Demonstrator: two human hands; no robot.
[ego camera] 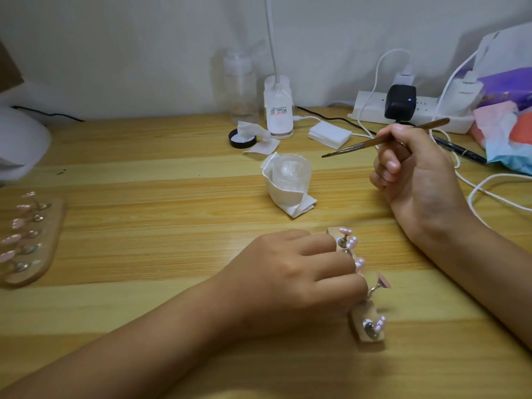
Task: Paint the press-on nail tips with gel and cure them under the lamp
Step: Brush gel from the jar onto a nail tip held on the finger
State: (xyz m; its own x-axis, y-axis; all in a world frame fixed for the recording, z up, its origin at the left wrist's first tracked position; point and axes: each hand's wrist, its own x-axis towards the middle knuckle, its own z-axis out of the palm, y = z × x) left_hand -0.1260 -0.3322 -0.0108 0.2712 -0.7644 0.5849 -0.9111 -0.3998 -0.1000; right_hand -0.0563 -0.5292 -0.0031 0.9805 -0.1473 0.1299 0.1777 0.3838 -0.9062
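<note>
A single head-worn wide-angle view looks forward and down over the wooden table (144,174) from close above, reaching the white wall (144,38) behind it

A white power strip (371,106) with a black adapter (400,102) plugged in was seen at upper right; a clear bottle (240,84) and black lid (241,138) were placed upper centre on the wooden table (144,174).

Wooden table (161,283) bearing nail holder (55,223), wrapped jar (290,171), black lid (236,143), power strip (371,108), pen (460,152).
</note>
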